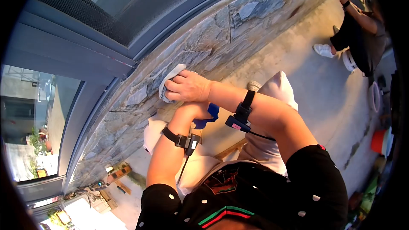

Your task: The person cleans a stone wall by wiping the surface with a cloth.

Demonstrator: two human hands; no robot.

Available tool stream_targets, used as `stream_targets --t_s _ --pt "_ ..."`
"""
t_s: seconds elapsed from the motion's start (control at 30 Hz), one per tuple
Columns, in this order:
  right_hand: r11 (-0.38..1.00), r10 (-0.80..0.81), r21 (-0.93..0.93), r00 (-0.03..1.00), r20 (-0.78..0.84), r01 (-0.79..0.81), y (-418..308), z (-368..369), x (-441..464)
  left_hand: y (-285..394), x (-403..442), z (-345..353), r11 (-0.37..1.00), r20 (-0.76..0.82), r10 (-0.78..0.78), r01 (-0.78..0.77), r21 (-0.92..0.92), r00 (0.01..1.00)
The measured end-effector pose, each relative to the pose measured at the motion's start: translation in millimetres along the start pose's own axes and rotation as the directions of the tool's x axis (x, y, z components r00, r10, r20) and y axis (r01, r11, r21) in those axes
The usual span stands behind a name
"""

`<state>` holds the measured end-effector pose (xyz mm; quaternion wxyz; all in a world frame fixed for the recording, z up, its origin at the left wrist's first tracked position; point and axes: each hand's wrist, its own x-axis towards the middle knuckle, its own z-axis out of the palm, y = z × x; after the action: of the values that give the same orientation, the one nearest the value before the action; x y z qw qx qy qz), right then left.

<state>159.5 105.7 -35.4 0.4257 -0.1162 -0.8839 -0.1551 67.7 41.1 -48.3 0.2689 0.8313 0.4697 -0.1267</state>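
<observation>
My right hand [187,87] is closed over a pale grey cloth [166,83] and presses it to the rough stone facing [187,59] of the low wall. The cloth's edge sticks out past my fingers. Beneath my right forearm, my left hand [197,110] is bent at the wrist, and its fingers are hidden. Right beside it is a dark blue thing [208,117], perhaps fabric; whether my left hand grips it cannot be made out. Both forearms wear black straps with small boxes and cables.
Grey window frames [85,51] rise above the stone at left. Another person [358,38] is low by the wall at upper right, one arm reaching up, near a white bucket [348,61]. A red container [378,141] stands at far right. Wooden items [119,173] lie at lower left.
</observation>
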Motion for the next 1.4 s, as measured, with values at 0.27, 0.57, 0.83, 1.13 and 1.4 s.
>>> stream_targets --t_s 0.27,0.57,0.83,1.13,1.4 --pt "0.991 0.109 -0.086 0.986 0.124 -0.099 34.6 -40.1 -30.6 13.1 2.3 -37.4 0.974 0.33 -0.188 0.219 -0.058 0.925" --pt "0.873 0.473 -0.149 0.88 0.033 -0.464 103.3 -96.6 -89.3 -1.2 -3.7 -25.2 0.984 0.101 -0.071 0.086 -0.153 0.992" --pt "0.866 0.498 0.044 0.867 0.005 -0.498 55.4 -62.4 -47.6 11.9 -3.0 -34.3 0.99 0.131 -0.022 0.039 -0.132 0.991" --pt "0.972 0.199 0.116 0.979 0.047 -0.203 -13.8 -13.5 39.8 -0.6 5.2 -0.5 0.973 -0.221 0.142 -0.177 -0.149 0.965" --pt "0.98 0.199 0.025 0.973 -0.119 -0.197 23.1 -51.7 35.1 11.1 -2.4 -21.0 0.981 0.056 -0.019 0.029 -0.19 0.998"
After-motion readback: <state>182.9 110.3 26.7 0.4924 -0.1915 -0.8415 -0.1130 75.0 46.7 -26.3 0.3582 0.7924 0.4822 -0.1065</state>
